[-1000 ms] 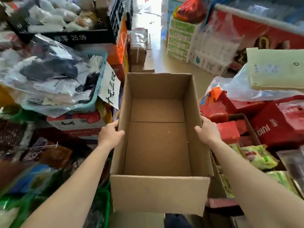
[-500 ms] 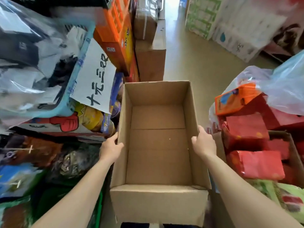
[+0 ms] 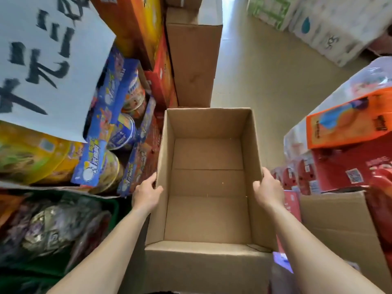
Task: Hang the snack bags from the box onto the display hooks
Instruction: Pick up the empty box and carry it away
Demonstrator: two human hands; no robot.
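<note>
An open brown cardboard box (image 3: pixel 207 211) sits low in the middle of the head view, and nothing lies inside it. My left hand (image 3: pixel 147 194) grips the box's left wall, thumb over the rim. My right hand (image 3: pixel 267 188) grips the right wall the same way. No snack bags are in the box and no display hooks are in view.
Stacked instant-noodle cups and cartons (image 3: pixel 118 132) and a handwritten paper sign (image 3: pixel 46 66) crowd the left. A tall brown carton (image 3: pixel 193 60) stands just beyond the box. Red and orange packs (image 3: pixel 347 145) and another carton (image 3: pixel 343 230) fill the right. Beige floor (image 3: pixel 254 81) runs ahead.
The box, held in both hands, has come lower and closer to the floor between the stacks, and my view has tilted down and moved nearer to the goods on the left.
</note>
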